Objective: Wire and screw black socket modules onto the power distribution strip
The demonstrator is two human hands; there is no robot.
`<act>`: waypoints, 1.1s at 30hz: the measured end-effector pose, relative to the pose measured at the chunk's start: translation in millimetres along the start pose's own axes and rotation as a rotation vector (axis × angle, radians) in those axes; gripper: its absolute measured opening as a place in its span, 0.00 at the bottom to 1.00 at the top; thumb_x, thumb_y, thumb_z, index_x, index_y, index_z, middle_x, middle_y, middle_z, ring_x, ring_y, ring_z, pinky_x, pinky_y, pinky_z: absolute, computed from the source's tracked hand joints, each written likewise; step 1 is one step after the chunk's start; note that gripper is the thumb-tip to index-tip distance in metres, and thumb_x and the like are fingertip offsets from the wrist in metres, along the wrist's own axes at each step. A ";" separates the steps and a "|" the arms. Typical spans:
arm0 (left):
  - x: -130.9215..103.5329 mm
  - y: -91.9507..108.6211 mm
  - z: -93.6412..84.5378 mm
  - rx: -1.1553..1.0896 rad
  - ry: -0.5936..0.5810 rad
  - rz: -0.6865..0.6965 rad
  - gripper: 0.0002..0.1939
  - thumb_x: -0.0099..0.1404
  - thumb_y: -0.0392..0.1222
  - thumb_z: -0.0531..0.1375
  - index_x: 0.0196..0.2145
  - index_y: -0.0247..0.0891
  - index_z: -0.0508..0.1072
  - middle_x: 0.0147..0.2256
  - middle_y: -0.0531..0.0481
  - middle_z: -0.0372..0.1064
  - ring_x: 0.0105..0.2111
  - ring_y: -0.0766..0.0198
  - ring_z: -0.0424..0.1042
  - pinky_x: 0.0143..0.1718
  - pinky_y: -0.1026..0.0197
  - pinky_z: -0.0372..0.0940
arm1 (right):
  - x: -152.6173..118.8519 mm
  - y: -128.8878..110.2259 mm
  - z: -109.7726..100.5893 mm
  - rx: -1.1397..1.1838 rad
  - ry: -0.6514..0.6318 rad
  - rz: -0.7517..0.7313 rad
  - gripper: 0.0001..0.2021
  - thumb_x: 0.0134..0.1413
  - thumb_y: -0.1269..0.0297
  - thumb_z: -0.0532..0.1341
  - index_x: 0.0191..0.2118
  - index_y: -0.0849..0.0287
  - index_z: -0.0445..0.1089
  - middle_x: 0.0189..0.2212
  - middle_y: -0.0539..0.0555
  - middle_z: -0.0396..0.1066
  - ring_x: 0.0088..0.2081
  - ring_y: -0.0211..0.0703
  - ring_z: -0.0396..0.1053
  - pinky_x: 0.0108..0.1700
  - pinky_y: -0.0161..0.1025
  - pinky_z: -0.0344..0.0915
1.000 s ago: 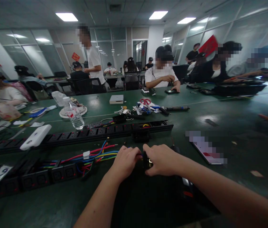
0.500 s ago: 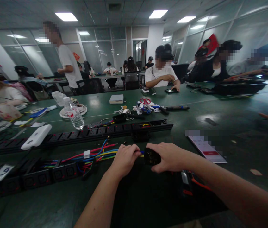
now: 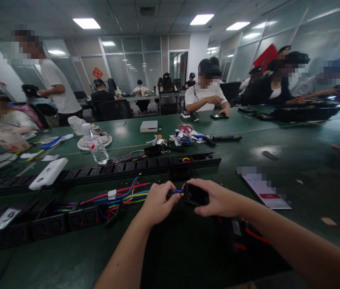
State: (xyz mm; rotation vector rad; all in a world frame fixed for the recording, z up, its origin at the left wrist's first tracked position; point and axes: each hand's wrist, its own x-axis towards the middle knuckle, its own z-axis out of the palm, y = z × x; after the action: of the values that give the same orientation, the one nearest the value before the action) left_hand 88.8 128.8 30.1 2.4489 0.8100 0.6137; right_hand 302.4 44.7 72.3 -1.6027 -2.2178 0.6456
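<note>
My left hand (image 3: 159, 202) is closed around several wires, pinching them between thumb and fingers near their blue and yellow ends (image 3: 178, 192). To its right, my right hand (image 3: 218, 198) grips a black plastic socket housing (image 3: 198, 195) whose open, hollow side shows. The wire ends come close to the housing's left edge; I cannot tell whether they touch. Red, blue, yellow and green wires (image 3: 127, 196) run left from my left hand into a black socket strip (image 3: 49, 226). A white tag (image 3: 112, 194) sits on the wires.
A second socket strip (image 3: 121, 170) lies behind, with a white device (image 3: 48, 174) across it and a water bottle (image 3: 96, 146) near it. Red scissors (image 3: 185, 129) rest on a pile farther back. A phone (image 3: 266, 192) lies right; a black-and-orange tool (image 3: 238, 237) is below my right forearm. People sit around.
My right hand has turned the black housing, so its hollow side now shows instead of its darker face. More of the blue and yellow wire ends is visible. A standing person moved left.
</note>
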 end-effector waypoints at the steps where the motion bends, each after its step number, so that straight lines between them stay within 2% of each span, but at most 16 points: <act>1: 0.2 0.6 0.6 0.006 0.003 -0.015 0.09 0.69 0.47 0.54 0.34 0.41 0.68 0.32 0.54 0.71 0.34 0.60 0.67 0.38 0.58 0.54 | 0.4 -1.3 2.2 -0.016 0.025 0.007 0.31 0.44 0.65 0.69 0.55 0.55 0.60 0.47 0.50 0.65 0.48 0.42 0.64 0.52 0.37 0.61; 4: 1.2 1.6 3.2 0.035 -0.002 -0.041 0.08 0.68 0.46 0.54 0.35 0.41 0.67 0.32 0.53 0.71 0.34 0.59 0.67 0.38 0.57 0.55 | 1.6 -10.0 11.1 -0.077 0.093 0.039 0.32 0.42 0.68 0.67 0.56 0.58 0.59 0.48 0.55 0.64 0.50 0.51 0.62 0.54 0.48 0.57; 6: 1.6 1.7 4.4 0.048 -0.019 -0.035 0.08 0.69 0.46 0.54 0.35 0.41 0.67 0.33 0.53 0.71 0.35 0.59 0.67 0.39 0.57 0.55 | 2.9 -17.5 16.2 -0.086 0.117 0.055 0.30 0.46 0.64 0.67 0.56 0.58 0.59 0.47 0.57 0.65 0.49 0.55 0.63 0.52 0.52 0.56; 9: 1.4 2.3 3.9 0.043 -0.025 -0.037 0.09 0.69 0.46 0.53 0.35 0.41 0.68 0.33 0.52 0.72 0.35 0.59 0.68 0.39 0.57 0.55 | 4.8 -24.2 18.0 -0.039 0.124 0.055 0.24 0.52 0.56 0.67 0.51 0.58 0.61 0.45 0.55 0.66 0.47 0.52 0.64 0.50 0.48 0.58; 14: 0.4 4.9 1.2 0.056 -0.018 -0.056 0.10 0.71 0.47 0.51 0.36 0.41 0.68 0.34 0.53 0.72 0.35 0.59 0.68 0.39 0.58 0.56 | 4.9 -18.0 12.5 0.084 0.113 0.047 0.21 0.54 0.59 0.67 0.50 0.56 0.60 0.43 0.51 0.66 0.44 0.43 0.65 0.45 0.39 0.60; 19: 1.4 8.1 3.3 0.138 -0.001 -0.089 0.15 0.74 0.47 0.45 0.36 0.41 0.66 0.32 0.52 0.73 0.34 0.59 0.70 0.37 0.58 0.55 | 6.2 -7.3 12.9 0.175 0.082 0.051 0.22 0.54 0.61 0.67 0.51 0.56 0.59 0.43 0.49 0.66 0.43 0.40 0.65 0.44 0.35 0.62; 22: 1.8 10.2 6.7 0.196 0.005 -0.076 0.12 0.73 0.46 0.46 0.37 0.41 0.66 0.33 0.51 0.73 0.35 0.58 0.70 0.39 0.56 0.55 | 6.1 -5.9 13.7 0.167 0.051 0.063 0.22 0.54 0.62 0.67 0.50 0.55 0.58 0.42 0.47 0.65 0.42 0.38 0.65 0.43 0.34 0.63; 25: 0.9 12.2 9.5 0.221 0.002 -0.055 0.09 0.72 0.45 0.49 0.38 0.40 0.66 0.35 0.50 0.73 0.36 0.57 0.71 0.42 0.55 0.55 | 4.6 -9.0 13.8 0.092 0.013 0.099 0.23 0.53 0.61 0.67 0.50 0.55 0.57 0.41 0.48 0.66 0.41 0.41 0.66 0.42 0.37 0.62; 28: -0.1 13.4 9.8 0.245 -0.003 -0.054 0.10 0.72 0.46 0.49 0.39 0.40 0.66 0.35 0.50 0.73 0.37 0.57 0.70 0.42 0.54 0.55 | 3.1 -16.0 12.9 -0.022 -0.018 0.145 0.24 0.51 0.60 0.69 0.49 0.57 0.58 0.41 0.52 0.67 0.43 0.47 0.66 0.43 0.41 0.61; 33: 0.7 11.6 5.2 0.282 -0.014 -0.049 0.10 0.72 0.46 0.50 0.37 0.40 0.66 0.35 0.50 0.72 0.37 0.58 0.70 0.40 0.55 0.55 | 2.1 -29.7 6.9 -0.211 0.000 0.180 0.22 0.50 0.59 0.69 0.46 0.58 0.60 0.39 0.56 0.68 0.41 0.57 0.67 0.40 0.47 0.59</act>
State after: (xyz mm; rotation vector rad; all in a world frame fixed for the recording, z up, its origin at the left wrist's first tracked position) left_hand 97.0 119.5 32.9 2.6723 1.0071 0.4923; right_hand 274.4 37.6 82.4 -1.9226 -2.2213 0.4692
